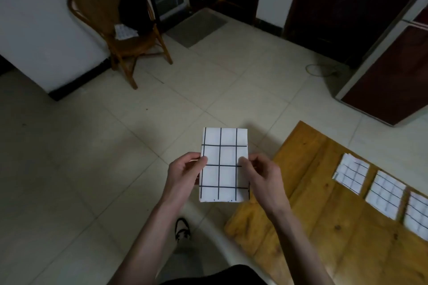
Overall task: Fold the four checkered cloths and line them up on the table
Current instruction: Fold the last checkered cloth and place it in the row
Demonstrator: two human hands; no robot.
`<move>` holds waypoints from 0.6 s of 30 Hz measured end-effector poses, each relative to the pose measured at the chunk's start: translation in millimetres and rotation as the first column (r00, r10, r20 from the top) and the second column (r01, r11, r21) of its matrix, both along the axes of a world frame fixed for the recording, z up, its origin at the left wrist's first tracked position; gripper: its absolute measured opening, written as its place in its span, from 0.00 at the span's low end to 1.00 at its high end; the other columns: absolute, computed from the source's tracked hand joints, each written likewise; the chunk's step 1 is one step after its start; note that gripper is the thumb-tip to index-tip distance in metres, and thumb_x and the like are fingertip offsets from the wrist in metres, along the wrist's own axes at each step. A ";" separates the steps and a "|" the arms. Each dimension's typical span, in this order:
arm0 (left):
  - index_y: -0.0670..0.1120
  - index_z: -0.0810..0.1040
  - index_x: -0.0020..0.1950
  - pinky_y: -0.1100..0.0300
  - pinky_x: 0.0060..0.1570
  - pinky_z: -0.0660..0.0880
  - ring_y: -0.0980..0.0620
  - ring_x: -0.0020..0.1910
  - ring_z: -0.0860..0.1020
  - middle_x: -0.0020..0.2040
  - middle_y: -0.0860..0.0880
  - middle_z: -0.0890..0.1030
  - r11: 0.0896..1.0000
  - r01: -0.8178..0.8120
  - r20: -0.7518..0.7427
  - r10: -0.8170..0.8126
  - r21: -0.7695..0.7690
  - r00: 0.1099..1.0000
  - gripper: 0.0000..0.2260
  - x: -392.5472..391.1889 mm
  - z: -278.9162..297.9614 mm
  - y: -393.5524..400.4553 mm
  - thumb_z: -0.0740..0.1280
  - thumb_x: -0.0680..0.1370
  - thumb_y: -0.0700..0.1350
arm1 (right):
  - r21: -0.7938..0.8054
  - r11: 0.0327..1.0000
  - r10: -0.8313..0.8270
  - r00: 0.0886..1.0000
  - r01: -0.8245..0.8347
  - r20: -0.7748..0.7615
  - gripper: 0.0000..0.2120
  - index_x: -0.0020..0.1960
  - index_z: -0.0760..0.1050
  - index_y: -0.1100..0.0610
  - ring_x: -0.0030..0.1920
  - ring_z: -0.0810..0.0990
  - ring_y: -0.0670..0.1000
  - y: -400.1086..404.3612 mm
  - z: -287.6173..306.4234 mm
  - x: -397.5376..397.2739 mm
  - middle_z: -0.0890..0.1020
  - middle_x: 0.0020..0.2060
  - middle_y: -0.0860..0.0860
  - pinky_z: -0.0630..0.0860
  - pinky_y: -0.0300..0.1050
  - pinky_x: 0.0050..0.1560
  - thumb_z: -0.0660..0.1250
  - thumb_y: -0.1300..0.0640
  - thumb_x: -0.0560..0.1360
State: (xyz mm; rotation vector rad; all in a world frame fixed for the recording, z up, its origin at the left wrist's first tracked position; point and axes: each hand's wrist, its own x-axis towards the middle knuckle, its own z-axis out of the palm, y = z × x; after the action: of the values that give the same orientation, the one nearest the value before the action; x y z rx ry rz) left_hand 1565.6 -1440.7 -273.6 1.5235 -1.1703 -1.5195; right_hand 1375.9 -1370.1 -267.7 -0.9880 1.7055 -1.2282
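At the far left, against the white wall, a wicker chair [120, 29] stands on the tiled floor [81, 157] with a dark garment [133, 2] draped over its back and a small checkered piece [125, 31] lying on its seat. Nearer the middle, a grey doormat [196, 26] lies before a doorway. Lower down, the left hand [185, 174] pinches the left edge of a folded checkered cloth [223, 164], thumb on its front face and fingers curled behind. The cloth is held up in the air over the floor, a flat upright rectangle, white with dark grid lines. The right hand [260, 174] pinches its right edge in the same way, thumb in front. Below the hands, a dark shoe [183, 230] shows on the tiles. To the right lies the wooden surface [312, 226], and on it three folded checkered cloths [385, 194] sit in a row, side by side with narrow gaps between them, the rightmost cut off by the frame edge. A dark red cabinet [393, 64] stands beyond.
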 end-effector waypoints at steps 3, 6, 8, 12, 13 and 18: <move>0.52 0.86 0.47 0.60 0.41 0.81 0.55 0.38 0.81 0.39 0.50 0.84 1.000 0.005 -0.003 -0.005 -0.023 1.000 0.04 35.0 2.5 -42.7 0.74 0.80 0.44 | -0.023 1.000 0.013 1.000 -0.013 -0.008 0.08 0.47 0.81 0.53 0.38 0.79 0.57 -39.1 2.1 30.4 0.83 0.41 0.58 0.76 0.60 0.40 0.67 0.52 0.83; 0.53 0.86 0.47 0.52 0.42 0.81 0.53 0.39 0.79 0.39 0.45 0.84 0.994 0.060 0.043 -0.057 -0.088 0.997 0.06 64.1 2.5 -84.3 0.74 0.80 0.43 | -0.015 1.000 -0.009 0.999 0.008 -0.037 0.08 0.48 0.81 0.52 0.36 0.78 0.50 -77.5 1.2 58.8 0.83 0.39 0.49 0.76 0.52 0.37 0.67 0.52 0.83; 0.53 0.85 0.47 0.54 0.40 0.80 0.54 0.38 0.78 0.40 0.43 0.84 0.988 0.090 0.067 -0.082 -0.126 0.994 0.06 77.1 3.8 -108.7 0.73 0.81 0.42 | -0.014 0.999 -0.041 0.997 0.040 -0.066 0.07 0.49 0.81 0.51 0.36 0.78 0.42 -100.2 0.8 76.9 0.83 0.38 0.42 0.74 0.40 0.35 0.67 0.51 0.83; 0.49 0.85 0.49 0.61 0.38 0.78 0.57 0.36 0.76 0.37 0.52 0.81 0.981 0.101 0.082 -0.088 -0.165 0.993 0.03 90.5 4.9 -146.8 0.72 0.81 0.41 | -0.023 0.995 -0.096 0.976 0.093 -0.197 0.06 0.54 0.81 0.50 0.43 0.83 0.42 -136.6 2.1 102.2 0.84 0.42 0.43 0.78 0.35 0.40 0.67 0.50 0.83; 0.48 0.85 0.49 0.62 0.37 0.78 0.58 0.35 0.76 0.36 0.53 0.80 0.979 0.106 0.079 -0.094 -0.171 0.992 0.03 91.8 4.1 -154.6 0.72 0.81 0.42 | -0.027 0.995 -0.102 0.973 0.098 -0.208 0.06 0.54 0.81 0.50 0.44 0.83 0.41 -144.3 2.2 105.4 0.84 0.43 0.43 0.78 0.34 0.41 0.66 0.50 0.83; 0.49 0.85 0.51 0.64 0.38 0.79 0.61 0.36 0.77 0.35 0.58 0.80 0.987 0.114 0.028 -0.112 -0.115 0.993 0.02 85.4 -0.8 -191.2 0.73 0.81 0.42 | -0.014 0.988 -0.153 0.970 0.153 -0.188 0.05 0.53 0.80 0.48 0.42 0.83 0.43 -175.0 1.0 101.4 0.84 0.41 0.43 0.77 0.36 0.38 0.67 0.48 0.83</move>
State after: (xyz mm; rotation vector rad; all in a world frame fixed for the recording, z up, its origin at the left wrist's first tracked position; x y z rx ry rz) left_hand 1651.0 -1631.9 -274.4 1.4202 -1.3539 -1.4832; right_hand 1477.3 -1545.1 -266.8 -1.0151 1.9608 -1.2646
